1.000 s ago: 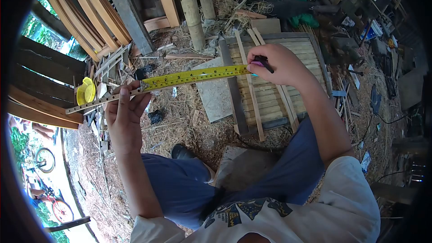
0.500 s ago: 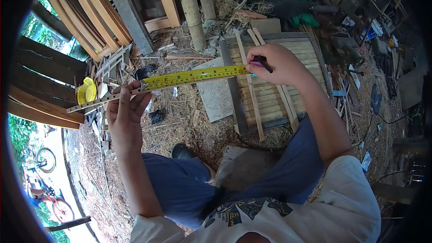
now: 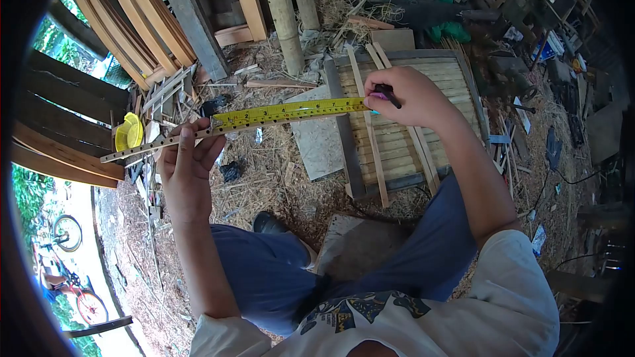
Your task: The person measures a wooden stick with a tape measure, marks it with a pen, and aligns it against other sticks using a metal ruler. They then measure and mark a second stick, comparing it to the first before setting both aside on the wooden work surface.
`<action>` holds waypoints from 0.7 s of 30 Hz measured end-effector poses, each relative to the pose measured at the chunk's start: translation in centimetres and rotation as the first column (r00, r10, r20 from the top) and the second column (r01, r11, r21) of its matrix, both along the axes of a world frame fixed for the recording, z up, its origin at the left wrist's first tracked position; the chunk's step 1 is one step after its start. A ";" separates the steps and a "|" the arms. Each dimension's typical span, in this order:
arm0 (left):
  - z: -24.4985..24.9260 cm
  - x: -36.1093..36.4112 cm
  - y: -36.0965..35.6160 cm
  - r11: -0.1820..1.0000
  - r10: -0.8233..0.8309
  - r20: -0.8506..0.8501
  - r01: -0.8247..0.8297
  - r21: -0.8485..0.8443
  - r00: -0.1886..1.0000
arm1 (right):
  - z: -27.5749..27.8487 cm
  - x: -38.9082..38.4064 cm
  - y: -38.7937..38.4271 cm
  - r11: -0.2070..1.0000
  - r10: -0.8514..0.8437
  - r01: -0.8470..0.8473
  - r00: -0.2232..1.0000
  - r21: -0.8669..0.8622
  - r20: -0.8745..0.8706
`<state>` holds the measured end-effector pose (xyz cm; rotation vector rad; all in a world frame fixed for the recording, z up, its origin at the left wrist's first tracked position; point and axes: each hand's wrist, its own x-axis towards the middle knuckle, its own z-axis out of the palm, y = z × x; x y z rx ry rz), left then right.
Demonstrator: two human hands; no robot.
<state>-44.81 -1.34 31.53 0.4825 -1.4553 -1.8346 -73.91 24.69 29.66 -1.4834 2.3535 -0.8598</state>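
Observation:
A thin wooden strip (image 3: 135, 150) with a row of dark holes or marks is pinched in my left hand (image 3: 187, 175), its free end sticking out to the left. Along the strip runs the yellow blade of a tape measure (image 3: 291, 112), numbers facing up, its end near my left fingertips. My right hand (image 3: 411, 96) is closed at the blade's other end. A dark pen-like stick (image 3: 393, 96) and a bit of purple show among its fingers. The tape's case and the strip's right end are hidden by that hand.
Below my right hand lies a slatted bamboo panel (image 3: 417, 152) in a dark frame, with loose wooden strips (image 3: 370, 139) across it. A yellow bowl (image 3: 129, 132) sits at left by curved timbers (image 3: 59, 152). Bamboo posts (image 3: 281, 20) stand ahead. Scrap wood and straw litter the ground.
Both hands keep their grip and the tape stays stretched along the strip. Only a slight shift of the view and of the strip to the right shows.

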 end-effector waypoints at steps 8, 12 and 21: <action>-0.1 0.0 0.0 1.000 -0.003 -0.006 0.003 0.019 1.000 | 0.1 0.1 0.0 1.000 -0.002 0.002 1.000 0.007 -0.002; -0.1 0.0 -0.1 1.000 -0.001 0.002 0.001 0.016 1.000 | 0.4 0.3 0.0 0.999 -0.023 0.022 0.999 0.031 0.024; 0.1 -0.1 0.1 1.000 0.006 0.039 -0.007 0.010 0.999 | 0.7 0.1 0.1 0.999 -0.035 0.035 0.999 0.010 0.000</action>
